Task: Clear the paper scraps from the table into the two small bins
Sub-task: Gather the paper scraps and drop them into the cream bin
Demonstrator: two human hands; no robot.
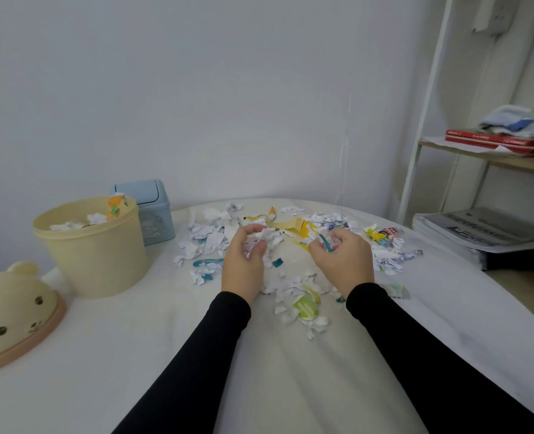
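Torn paper scraps, white with bits of yellow, teal and green, lie scattered over the far middle of the white-covered table. My left hand curls round a bunch of white scraps. My right hand pinches scraps, a teal strip among them. An open cream round bin at the left holds some scraps. Behind it stands a small blue bin with a flap lid.
A cream bear-faced lid lies at the table's left edge. Stacked magazines sit at the right on a wooden surface. A white shelf frame with red books stands at the far right by the wall.
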